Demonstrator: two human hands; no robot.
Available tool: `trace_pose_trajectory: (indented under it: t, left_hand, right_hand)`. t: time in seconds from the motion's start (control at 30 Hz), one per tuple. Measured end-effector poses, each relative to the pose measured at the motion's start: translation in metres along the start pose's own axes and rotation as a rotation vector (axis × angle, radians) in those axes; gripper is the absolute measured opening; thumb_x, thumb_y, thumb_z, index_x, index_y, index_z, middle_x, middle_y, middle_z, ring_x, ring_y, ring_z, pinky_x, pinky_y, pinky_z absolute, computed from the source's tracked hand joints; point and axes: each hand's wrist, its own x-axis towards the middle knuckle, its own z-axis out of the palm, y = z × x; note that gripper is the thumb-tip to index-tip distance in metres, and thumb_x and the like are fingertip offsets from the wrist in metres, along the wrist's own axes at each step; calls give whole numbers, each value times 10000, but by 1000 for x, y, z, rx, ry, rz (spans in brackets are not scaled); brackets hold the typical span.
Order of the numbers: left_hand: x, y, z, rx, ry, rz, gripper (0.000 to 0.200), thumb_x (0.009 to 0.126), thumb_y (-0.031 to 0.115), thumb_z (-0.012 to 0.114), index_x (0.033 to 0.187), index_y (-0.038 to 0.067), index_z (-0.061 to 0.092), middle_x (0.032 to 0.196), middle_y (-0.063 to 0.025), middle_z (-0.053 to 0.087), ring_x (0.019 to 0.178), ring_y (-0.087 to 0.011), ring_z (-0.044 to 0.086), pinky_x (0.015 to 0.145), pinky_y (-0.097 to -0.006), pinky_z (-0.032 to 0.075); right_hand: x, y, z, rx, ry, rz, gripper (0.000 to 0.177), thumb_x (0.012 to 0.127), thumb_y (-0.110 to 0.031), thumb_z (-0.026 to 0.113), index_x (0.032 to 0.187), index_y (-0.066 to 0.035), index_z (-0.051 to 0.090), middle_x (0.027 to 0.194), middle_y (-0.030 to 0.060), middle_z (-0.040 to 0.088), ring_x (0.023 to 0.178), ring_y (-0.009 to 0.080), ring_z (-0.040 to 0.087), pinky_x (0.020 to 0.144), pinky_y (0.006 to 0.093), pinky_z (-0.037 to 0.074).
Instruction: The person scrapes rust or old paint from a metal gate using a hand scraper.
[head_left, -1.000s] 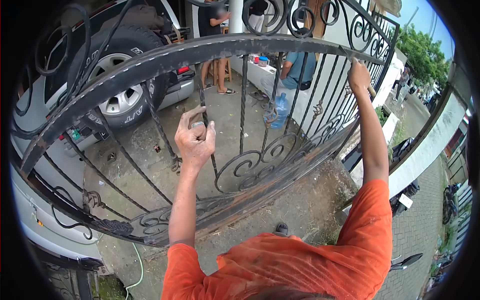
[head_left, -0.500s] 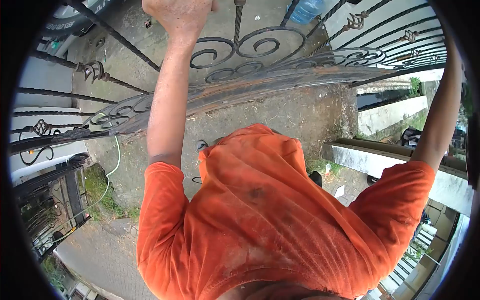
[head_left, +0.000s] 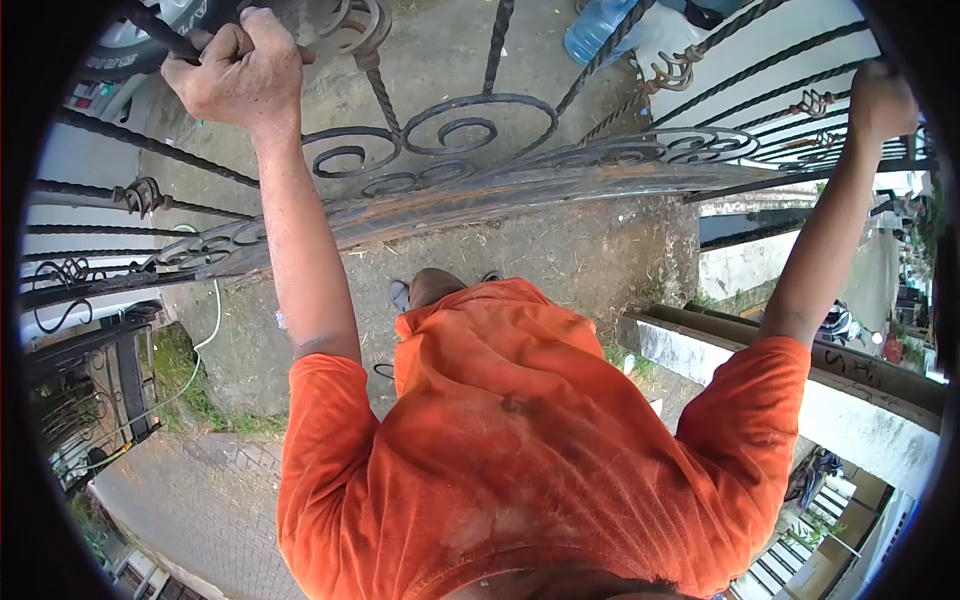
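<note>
A black wrought-iron gate [head_left: 560, 185] with twisted bars and scrolls spans the view in front of me. My left hand [head_left: 240, 72] is at the upper left, its fingers curled round a twisted gate bar [head_left: 160, 32]. Over at the far right, my right hand [head_left: 884, 102] is closed round an upright gate bar near the picture's edge; its fingers are dark and partly hidden. Both arms reach forward from orange sleeves.
Beyond the gate are a large blue water bottle [head_left: 598, 38] and part of a vehicle [head_left: 135, 48]. A low white wall [head_left: 690, 350] stands at the right. A pale hose [head_left: 215, 325] runs along the ground at the left. My sandalled foot [head_left: 399, 294] is below the gate.
My left hand has shifted left and down in the picture and now shows whole at a bar. My right hand has come into view. A knee and foot now show below the gate.
</note>
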Motion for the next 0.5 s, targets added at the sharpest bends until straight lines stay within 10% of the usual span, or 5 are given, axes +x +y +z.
trace_pose_trajectory:
  t: [0.1,0.3,0.37,0.5]
  left_hand:
    - [1,6,3,22,125,14,290,698,169,676,446,71,569,467,-37,475,648,-228,443,613,-358,376]
    - [0,6,3,129,108,-19,243,685,182,708,493,52,634,451,-46,424,686,-238,441,567,-379,365]
    - [1,11,0,73,84,-27,235,686,187,720,514,42,653,465,-55,433,687,-238,443,571,-378,361]
    - [3,8,-6,72,-7,30,247,702,148,713,505,19,639,488,-79,462,738,-244,463,606,-389,401]
  right_hand:
    - [-68,-21,-21,-8,-174,482,206,825,-173,608,756,-1,699,693,212,669,790,408,661,652,503,494]
    - [-197,-201,-100,754,-358,512,156,890,-93,705,1036,-46,683,803,125,646,700,289,652,606,369,498]
    - [-204,-232,-112,816,-524,812,265,903,-90,682,1166,-71,650,849,129,665,729,310,674,602,392,517]
    - [-275,-241,-105,617,-594,490,386,875,-66,659,1253,-100,590,890,129,632,732,351,670,571,441,542]
